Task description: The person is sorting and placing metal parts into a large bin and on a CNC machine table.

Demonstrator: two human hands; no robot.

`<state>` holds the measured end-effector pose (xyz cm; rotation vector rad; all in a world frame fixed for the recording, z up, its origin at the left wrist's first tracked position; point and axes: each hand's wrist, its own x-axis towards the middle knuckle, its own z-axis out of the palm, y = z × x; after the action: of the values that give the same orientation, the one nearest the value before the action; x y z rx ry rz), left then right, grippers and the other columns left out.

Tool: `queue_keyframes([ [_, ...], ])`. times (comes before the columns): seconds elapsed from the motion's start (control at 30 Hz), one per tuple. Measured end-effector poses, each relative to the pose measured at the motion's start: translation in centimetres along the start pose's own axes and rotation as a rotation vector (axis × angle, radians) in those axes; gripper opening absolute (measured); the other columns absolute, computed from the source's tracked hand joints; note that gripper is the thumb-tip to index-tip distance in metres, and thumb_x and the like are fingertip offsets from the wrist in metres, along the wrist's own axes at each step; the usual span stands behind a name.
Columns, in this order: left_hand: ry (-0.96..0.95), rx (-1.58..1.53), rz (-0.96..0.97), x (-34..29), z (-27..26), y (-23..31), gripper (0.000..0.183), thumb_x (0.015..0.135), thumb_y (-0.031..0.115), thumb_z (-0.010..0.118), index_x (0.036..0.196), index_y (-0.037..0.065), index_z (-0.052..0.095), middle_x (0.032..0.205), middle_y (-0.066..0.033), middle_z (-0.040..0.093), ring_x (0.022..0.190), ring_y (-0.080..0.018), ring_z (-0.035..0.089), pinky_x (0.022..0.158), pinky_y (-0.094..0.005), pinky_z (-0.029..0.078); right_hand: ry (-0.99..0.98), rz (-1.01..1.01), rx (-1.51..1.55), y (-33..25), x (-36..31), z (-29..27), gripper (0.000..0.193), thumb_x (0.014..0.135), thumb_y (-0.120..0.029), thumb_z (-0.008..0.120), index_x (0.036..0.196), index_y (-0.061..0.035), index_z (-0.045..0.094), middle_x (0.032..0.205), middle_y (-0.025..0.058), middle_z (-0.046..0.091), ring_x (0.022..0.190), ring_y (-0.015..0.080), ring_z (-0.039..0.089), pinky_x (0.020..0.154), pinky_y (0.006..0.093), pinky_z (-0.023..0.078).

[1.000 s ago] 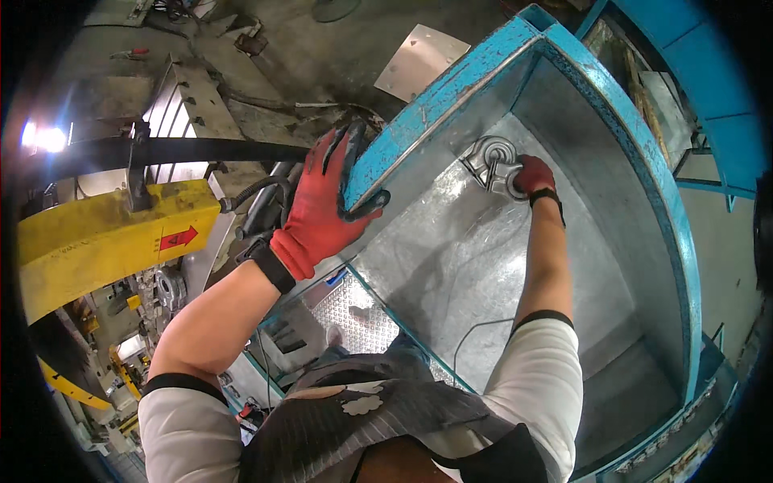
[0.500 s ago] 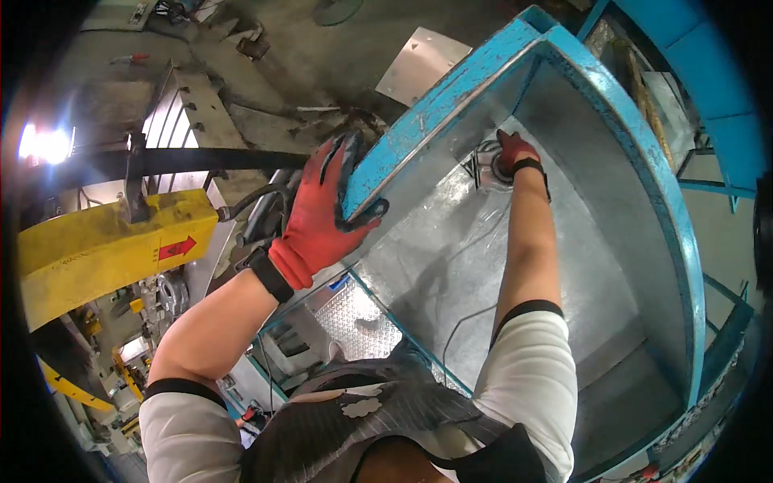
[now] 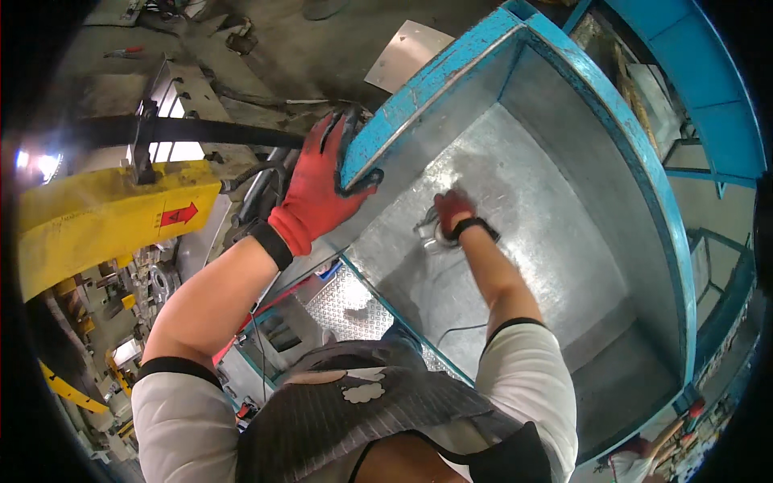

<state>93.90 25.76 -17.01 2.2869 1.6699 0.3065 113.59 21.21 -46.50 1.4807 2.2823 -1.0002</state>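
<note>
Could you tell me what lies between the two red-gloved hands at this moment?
In the head view, the blue rim and grey metal wall of the box separate them: the left hand grips the rim's corner, the right hand works inside with a blurred tool.

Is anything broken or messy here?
Nothing looks broken. The left hand grips the blue rim of the metal box, where the paint looks chipped. The right hand holds a small tool against the shiny inner wall. A loose metal sheet lies on the floor.
</note>
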Motion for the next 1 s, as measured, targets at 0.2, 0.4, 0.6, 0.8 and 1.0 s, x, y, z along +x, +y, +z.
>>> queue_keyframes([
  [0.2,0.087,0.009,0.059,-0.3,0.5,-0.5,0.087,0.066,0.03,0.075,0.135,0.001,0.029,0.133,-0.0241,0.032,0.122,-0.0406,0.034,0.104,-0.0429,0.03,-0.029,0.303,0.406,-6.7,-9.1,10.7,0.057,0.07,-0.012,0.061,0.121,-0.01,0.038,0.123,0.0233,0.041,0.101,0.0413,0.055,0.084,0.047,0.048],
  [0.4,0.123,0.038,0.111,-0.6,0.7,-0.6,0.088,0.067,0.033,0.074,0.135,0.001,0.03,0.136,-0.0249,0.029,0.125,-0.0394,0.033,0.105,-0.0414,0.029,0.038,0.492,0.492,-11.4,-14.5,16.9,0.067,0.074,-0.016,0.059,0.134,-0.018,0.028,0.13,0.0195,0.035,0.104,0.0426,0.053,0.086,0.0476,0.047],
  [0.6,0.148,0.059,0.1,-1.2,1.1,-0.8,0.089,0.068,0.039,0.072,0.136,0.002,0.028,0.134,-0.0245,0.034,0.123,-0.0388,0.035,0.103,-0.0418,0.031,-0.083,0.541,0.51,-11.7,-16.4,17.8,0.078,0.073,-0.023,0.066,0.139,-0.0205,0.023,0.132,0.0224,0.035,0.113,0.0389,0.048,0.093,0.0441,0.044],
  [0.8,0.241,0.269,0.154,-3.3,1.7,-0.6,0.09,0.071,0.048,0.067,0.137,0.004,0.026,0.134,-0.0256,0.031,0.121,-0.0399,0.035,0.101,-0.0448,0.031,-0.061,0.573,0.579,-11.0,-19.4,18.6,0.1,0.062,-0.031,0.078,0.141,-0.0165,0.019,0.127,0.0246,0.041,0.113,0.0403,0.048,0.094,0.0439,0.043],
  [1.0,-0.239,-0.224,0.259,-14.9,2.3,5.2,0.094,0.07,0.047,0.069,0.139,0.003,0.022,0.138,-0.0275,0.023,0.129,-0.0422,0.024,0.105,-0.0465,0.026,0.095,0.651,0.742,-12.4,-19.3,21.3,0.102,0.061,-0.032,0.078,0.142,-0.0162,0.017,0.124,0.0241,0.045,0.111,0.0405,0.049,0.091,0.044,0.044],
])
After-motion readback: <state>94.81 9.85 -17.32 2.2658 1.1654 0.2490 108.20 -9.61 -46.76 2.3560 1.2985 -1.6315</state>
